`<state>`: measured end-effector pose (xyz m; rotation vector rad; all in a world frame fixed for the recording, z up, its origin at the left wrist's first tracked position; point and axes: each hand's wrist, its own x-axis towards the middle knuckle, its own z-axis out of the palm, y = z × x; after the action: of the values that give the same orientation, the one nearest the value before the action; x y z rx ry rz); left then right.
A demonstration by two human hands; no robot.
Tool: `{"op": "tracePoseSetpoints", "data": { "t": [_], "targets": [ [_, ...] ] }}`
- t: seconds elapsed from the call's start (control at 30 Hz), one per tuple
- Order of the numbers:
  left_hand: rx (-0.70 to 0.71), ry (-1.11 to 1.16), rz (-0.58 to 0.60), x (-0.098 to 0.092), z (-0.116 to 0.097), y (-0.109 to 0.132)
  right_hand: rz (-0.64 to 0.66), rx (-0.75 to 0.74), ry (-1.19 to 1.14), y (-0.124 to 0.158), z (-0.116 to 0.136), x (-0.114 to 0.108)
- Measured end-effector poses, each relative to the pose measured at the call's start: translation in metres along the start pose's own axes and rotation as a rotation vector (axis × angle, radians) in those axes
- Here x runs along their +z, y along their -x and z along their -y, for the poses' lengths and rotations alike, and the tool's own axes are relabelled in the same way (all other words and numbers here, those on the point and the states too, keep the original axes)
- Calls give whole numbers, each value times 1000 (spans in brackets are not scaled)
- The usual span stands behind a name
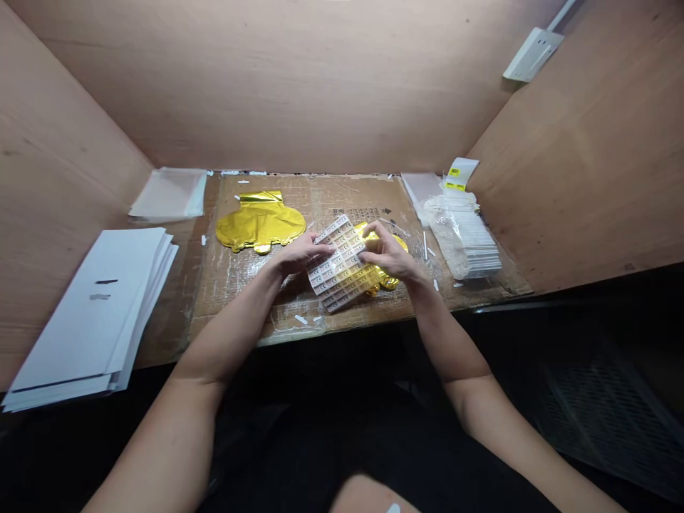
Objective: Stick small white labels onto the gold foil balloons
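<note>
A sheet of small white printed labels (340,265) is held tilted over the middle of the cardboard mat (320,199). My left hand (300,251) grips its left edge with the fingers closed on it. My right hand (389,253) pinches at the sheet's upper right part. Under the sheet and my right hand lies a flat gold foil balloon (385,279), mostly hidden. A second gold foil balloon (259,225) lies flat to the left, apart from both hands.
A stack of white sheets (101,306) lies at the left. Clear plastic bags (169,192) rest at the back left. A bundle of white straws in clear wrap (467,239) sits at the right. Plywood walls close in three sides; a white socket box (531,53) hangs upper right.
</note>
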<state>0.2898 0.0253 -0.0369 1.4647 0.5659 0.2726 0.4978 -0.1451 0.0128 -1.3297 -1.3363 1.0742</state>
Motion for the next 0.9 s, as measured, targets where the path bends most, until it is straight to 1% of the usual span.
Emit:
{"op": "tracePoseSetpoints", "data": {
  "t": [0.03, 0.07, 0.1, 0.13, 0.17, 0.2, 0.23, 0.27, 0.33, 0.37, 0.43, 0.53, 0.6, 0.67, 0.73, 0.83, 0.87, 0.9],
  "targets": [
    [86, -94, -90, -2, -2, 1, -6, -7, -30, -1, -4, 4],
    [204, -220, -212, -3, -6, 4, -31, -15, -48, 0, -7, 7],
    [341, -366, -333, -3, -10, 7, -68, -26, -57, 2, -10, 10],
    [479, -515, -424, -2, -15, 12, -114, -43, -61, 5, -12, 12],
    [595, -654, -446, 2, -20, 17, -149, -58, -65, 8, -12, 13],
    [677, -762, -401, 7, -24, 22, -168, -67, -73, 11, -12, 15],
    [719, -835, -322, 13, -26, 27, -174, -70, -82, 15, -11, 16],
    [720, -881, -235, 20, -28, 31, -169, -68, -86, 18, -9, 16],
    [655, -907, -83, 33, -27, 37, -160, -66, -52, 25, -4, 18],
    [615, -901, -30, 38, -26, 38, -163, -68, -18, 29, -1, 18],
    [582, -868, 25, 44, -24, 40, -181, -83, 47, 35, 5, 19],
    [599, -801, 41, 46, -23, 40, -200, -111, 56, 43, 12, 20],
    [570, -745, 72, 46, -25, 42, -225, -118, 55, 47, 16, 19],
    [530, -697, 68, 47, -26, 43, -287, -125, 114, 51, 22, 17],
    [502, -635, 45, 48, -27, 43, -368, -137, 247, 54, 29, 14],
    [395, -427, 76, 48, -25, 40, -457, -136, 450, 56, 32, 10],
    [340, -329, 77, 47, -24, 38, -463, -119, 458, 56, 29, 8],
    [285, -224, 53, 45, -22, 35, -454, -99, 433, 54, 25, 4]
  ]
}}
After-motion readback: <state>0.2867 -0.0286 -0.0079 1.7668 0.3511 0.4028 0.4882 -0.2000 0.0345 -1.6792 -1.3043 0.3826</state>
